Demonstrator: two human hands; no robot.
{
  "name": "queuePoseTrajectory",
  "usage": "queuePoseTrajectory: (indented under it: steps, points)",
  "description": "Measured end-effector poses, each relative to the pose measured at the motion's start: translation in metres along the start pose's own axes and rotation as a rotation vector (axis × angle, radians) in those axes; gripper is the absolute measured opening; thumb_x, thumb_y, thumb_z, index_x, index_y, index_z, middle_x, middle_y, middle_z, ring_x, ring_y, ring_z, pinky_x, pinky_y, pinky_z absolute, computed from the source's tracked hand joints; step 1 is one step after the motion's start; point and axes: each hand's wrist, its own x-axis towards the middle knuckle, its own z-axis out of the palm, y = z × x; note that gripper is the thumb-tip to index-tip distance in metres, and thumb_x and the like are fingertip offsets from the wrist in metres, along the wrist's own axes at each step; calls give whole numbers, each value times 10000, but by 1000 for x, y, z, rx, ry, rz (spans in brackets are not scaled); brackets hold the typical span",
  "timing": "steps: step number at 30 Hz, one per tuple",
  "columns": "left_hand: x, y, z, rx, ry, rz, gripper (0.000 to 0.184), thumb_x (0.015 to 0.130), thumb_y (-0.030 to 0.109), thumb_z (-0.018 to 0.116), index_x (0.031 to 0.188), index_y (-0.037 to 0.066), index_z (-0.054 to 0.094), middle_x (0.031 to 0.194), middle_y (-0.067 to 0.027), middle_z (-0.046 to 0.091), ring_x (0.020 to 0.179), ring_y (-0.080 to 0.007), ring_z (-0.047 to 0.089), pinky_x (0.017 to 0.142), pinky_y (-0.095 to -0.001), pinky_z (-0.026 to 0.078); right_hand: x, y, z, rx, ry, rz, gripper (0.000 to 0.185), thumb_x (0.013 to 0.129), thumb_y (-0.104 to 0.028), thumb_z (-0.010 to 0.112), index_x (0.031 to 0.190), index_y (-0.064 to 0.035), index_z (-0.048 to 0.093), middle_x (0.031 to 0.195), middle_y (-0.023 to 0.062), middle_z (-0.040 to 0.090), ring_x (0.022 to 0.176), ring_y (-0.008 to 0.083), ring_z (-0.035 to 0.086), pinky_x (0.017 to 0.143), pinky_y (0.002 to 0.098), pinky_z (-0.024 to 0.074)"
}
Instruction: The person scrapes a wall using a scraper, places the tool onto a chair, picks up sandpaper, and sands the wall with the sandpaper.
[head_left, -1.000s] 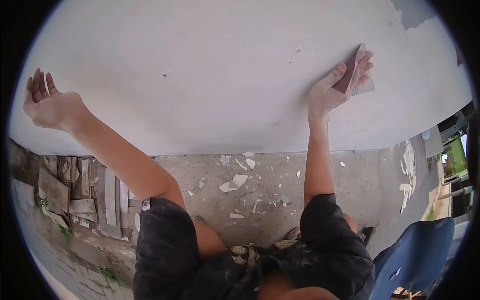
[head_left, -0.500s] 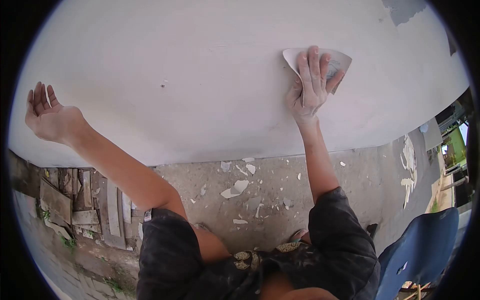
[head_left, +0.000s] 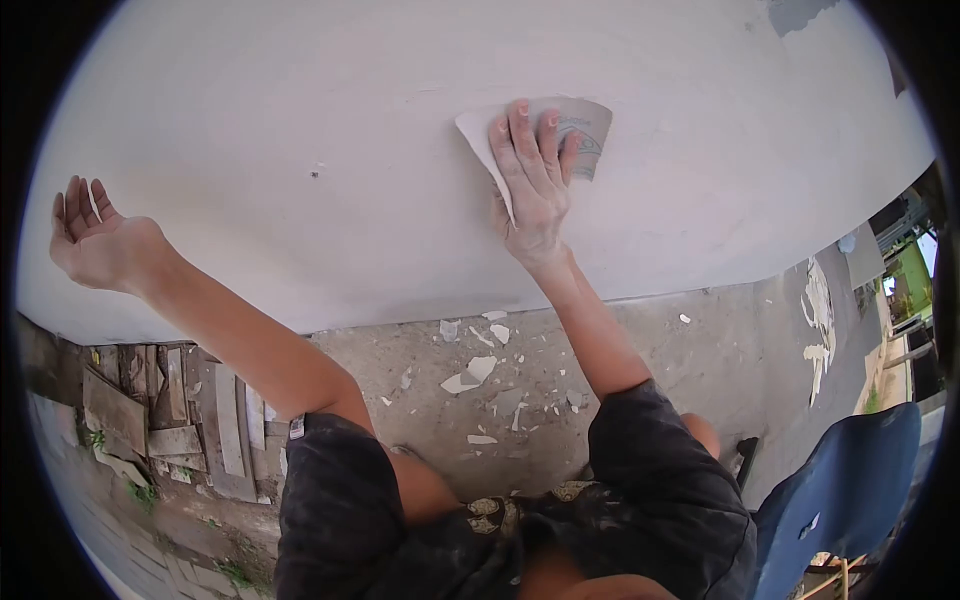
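Note:
A sheet of sandpaper (head_left: 590, 118), bent, with print on its grey back, lies against the white wall (head_left: 330, 80). My right hand (head_left: 535, 190) presses it flat with the fingers, while the thumb is tucked at the sheet's folded left edge. Dust whitens those fingers. Far to the left, my left hand (head_left: 105, 235) is raised at the wall with its fingers spread and slightly curled, holding nothing. Whether it touches the wall I cannot tell. A small dark mark (head_left: 315, 174) shows on the wall between both hands.
Flakes of peeled paint (head_left: 470, 375) litter the concrete floor (head_left: 420, 440) below. Stacked boards (head_left: 230, 430) lie at the lower left. A blue chair (head_left: 840, 480) stands at the lower right, near a grey wall with a peeled patch (head_left: 818, 320).
My right hand has slid left across the wall with the sandpaper, and more of its printed back shows. My left hand has stayed nearly in place.

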Motion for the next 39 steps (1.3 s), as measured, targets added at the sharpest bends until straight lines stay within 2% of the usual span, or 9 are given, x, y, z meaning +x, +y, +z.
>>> queuePoseTrajectory:
  steps: [12, 17, 22, 27, 31, 34, 36, 38, 39]
  points:
    - [-2, -6, 2, 25, -10, -11, 389, 936, 200, 357, 1075, -104, 555, 982, -208, 627, 976, -300, 627, 924, -403, 545, -36, -24, 13, -102, -609, -630, 408, 996, -106, 432, 1364, -26, 590, 1512, 191, 455, 1476, 354, 316, 1218, 498, 90]
    - [12, -4, -13, 24, 20, 39, 384, 928, 205, 361, 1052, -96, 565, 979, -201, 632, 977, -300, 628, 912, -406, 552, -13, -1, 3, 122, -20, 168, 409, 1052, -178, 432, 1401, 19, 515, 1473, 194, 500, 1463, 326, 343, 1215, 513, 117]
    - [1, -4, 0, 41, -19, 22, 406, 924, 216, 349, 1067, -102, 558, 971, -198, 634, 979, -303, 629, 907, -413, 555, -41, -19, 9, -86, -466, -499, 462, 944, -140, 522, 1386, -10, 554, 1500, 167, 482, 1452, 357, 358, 1217, 512, 103]
    - [29, -9, -19, 56, -45, 88, 404, 919, 208, 343, 1050, -102, 565, 958, -197, 634, 958, -304, 635, 908, -403, 559, -3, -15, 5, 84, -65, 199, 410, 1020, -139, 438, 1385, 14, 544, 1485, 214, 480, 1444, 355, 366, 1213, 492, 142]
    - [3, -9, -3, 2, 68, 26, 399, 919, 204, 347, 1061, -99, 564, 971, -202, 630, 958, -302, 634, 913, -401, 557, -36, -34, 19, -120, -303, -337, 413, 997, -107, 458, 1392, -19, 544, 1465, 175, 513, 1382, 333, 458, 1121, 470, 377]
    - [4, -11, -3, 80, -44, 42, 399, 916, 212, 347, 1071, -91, 556, 974, -205, 629, 950, -301, 631, 904, -403, 555, -21, -14, 3, -81, -534, -497, 391, 1030, -122, 432, 1385, -22, 562, 1496, 177, 479, 1422, 377, 393, 1162, 493, 285]
    - [24, -14, -20, 127, -116, 88, 396, 913, 214, 346, 1066, -84, 558, 975, -207, 629, 942, -299, 629, 899, -401, 556, 12, 13, -2, -124, -314, -450, 383, 1051, -141, 412, 1368, 5, 569, 1473, 209, 495, 1417, 380, 404, 1165, 489, 283]
    - [39, -14, -29, 40, 3, 93, 389, 918, 201, 345, 1054, -89, 566, 970, -208, 630, 938, -297, 631, 897, -396, 561, 46, 9, -15, 308, 32, 624, 447, 1062, -187, 420, 1412, 87, 459, 1479, 298, 437, 1408, 403, 398, 1172, 474, 270]
    - [40, -12, -29, -4, 49, 86, 385, 921, 195, 345, 1047, -91, 570, 967, -208, 630, 936, -296, 631, 897, -393, 564, 37, 7, -18, 228, -55, 399, 438, 1051, -178, 430, 1415, 62, 473, 1499, 273, 424, 1423, 400, 374, 1175, 476, 266]
